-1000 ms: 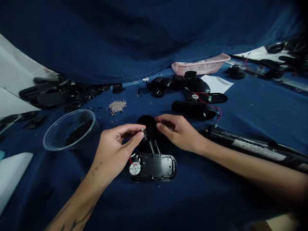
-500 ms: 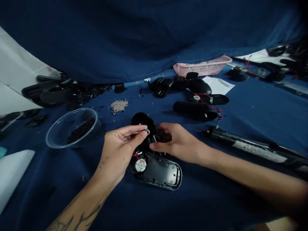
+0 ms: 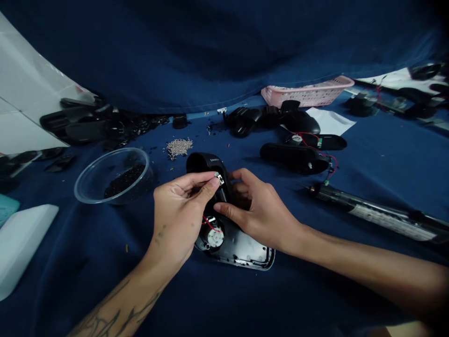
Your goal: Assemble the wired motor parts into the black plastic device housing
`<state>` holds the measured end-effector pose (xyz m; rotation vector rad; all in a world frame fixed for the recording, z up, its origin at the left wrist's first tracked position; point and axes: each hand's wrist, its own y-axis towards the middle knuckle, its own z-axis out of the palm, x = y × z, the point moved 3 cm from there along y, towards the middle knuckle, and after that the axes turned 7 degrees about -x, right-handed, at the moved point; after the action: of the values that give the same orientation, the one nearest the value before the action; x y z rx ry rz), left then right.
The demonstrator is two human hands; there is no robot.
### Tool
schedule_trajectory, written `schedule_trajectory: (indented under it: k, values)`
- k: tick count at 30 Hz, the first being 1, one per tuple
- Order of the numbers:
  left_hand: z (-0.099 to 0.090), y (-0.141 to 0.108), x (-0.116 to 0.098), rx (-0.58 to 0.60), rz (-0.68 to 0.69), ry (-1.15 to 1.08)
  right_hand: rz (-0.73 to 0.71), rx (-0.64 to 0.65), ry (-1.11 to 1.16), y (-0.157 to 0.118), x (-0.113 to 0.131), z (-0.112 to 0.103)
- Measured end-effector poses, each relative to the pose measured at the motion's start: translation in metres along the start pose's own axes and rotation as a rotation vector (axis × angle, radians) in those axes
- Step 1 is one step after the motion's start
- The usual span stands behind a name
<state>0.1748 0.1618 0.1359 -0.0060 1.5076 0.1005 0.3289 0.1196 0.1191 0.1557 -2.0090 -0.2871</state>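
My left hand (image 3: pixel 177 210) pinches a small circuit board with a metal part (image 3: pixel 220 179) between thumb and forefinger. My right hand (image 3: pixel 264 206) is wrapped round the edge of a black plastic housing shell (image 3: pixel 205 161), which stands tilted with faint lettering on its outer side. Below both hands lies a second black housing half (image 3: pixel 242 255), inner side up. A white-faced round motor (image 3: pixel 215 238) with red wires sits in its left end. My left hand hides part of the wires, and where they run cannot be made out.
At left stands a clear round tub (image 3: pixel 112 199) of small black pieces. A pile of small metal screws (image 3: pixel 179 147) lies behind. To the right are a black electric screwdriver (image 3: pixel 372 213) and more black housing parts (image 3: pixel 293 157) with red wires. A pink basket (image 3: pixel 308 97) is farther back.
The shell in my right hand has turned, bringing its lettered outer side into view. The small board is turned so its metal part shows more. The whole view has shifted slightly.
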Motion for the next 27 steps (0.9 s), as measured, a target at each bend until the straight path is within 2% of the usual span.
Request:
schedule_trajectory:
  k: [7,27]
  values:
    - [0.0006,0.0019,0.0005,0.043,-0.054,0.023,0.008,-0.014,0.003,0.0,0.0004,-0.0018]
    - [-0.0034,0.0057,-0.0066,0.043,-0.12,-0.068,-0.007,-0.016,0.02,-0.0021,-0.0016,-0.0019]
